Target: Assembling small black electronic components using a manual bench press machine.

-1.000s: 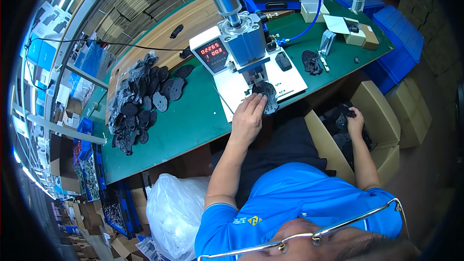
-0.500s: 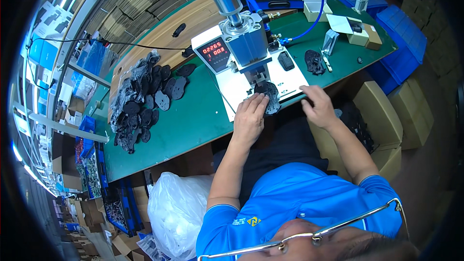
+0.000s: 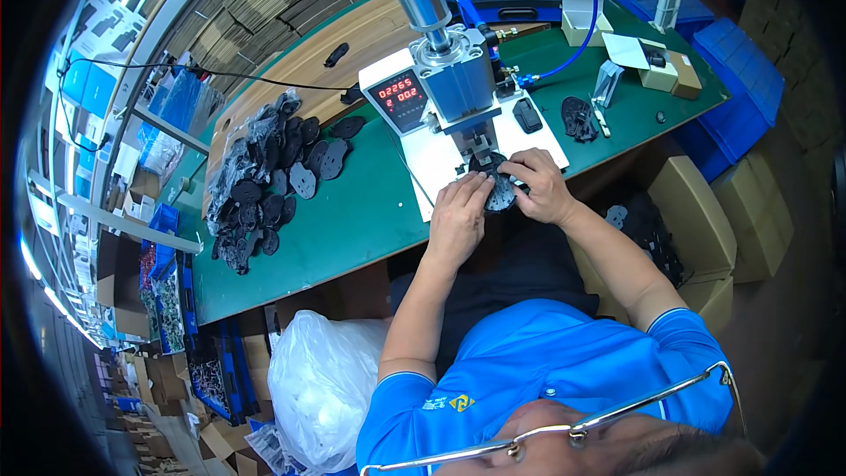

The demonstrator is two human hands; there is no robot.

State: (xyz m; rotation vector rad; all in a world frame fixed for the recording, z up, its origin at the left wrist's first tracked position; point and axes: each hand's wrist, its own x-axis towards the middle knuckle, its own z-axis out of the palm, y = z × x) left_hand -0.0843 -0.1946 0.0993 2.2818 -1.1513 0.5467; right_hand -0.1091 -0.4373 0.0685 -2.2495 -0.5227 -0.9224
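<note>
A dark, flat, rounded plastic plate (image 3: 500, 195) sits at the front of a bench press (image 3: 456, 79), its far end under the press head. My left hand (image 3: 460, 207) grips the plate's left edge with the fingers bent together. On the opposite edge, my right hand (image 3: 539, 185) closes its fingers and thumb on the same plate. Both hands hide part of its rim. The press has a white base (image 3: 555, 152), a metal cylinder and a lit red display. A small black block (image 3: 527, 115) lies on the base to the right of the head.
Left of the press lies a heap of similar dark plates (image 3: 264, 181) on the green table (image 3: 352, 220). An open cardboard box (image 3: 692, 211) with dark parts stands at my right. A white plastic bag (image 3: 326, 388) is below the table. Small open cartons (image 3: 586, 18) stand at the back right.
My right hand has come in from the right and taken hold of the plate's right side. My left hand stays on the plate. The press display reads differently.
</note>
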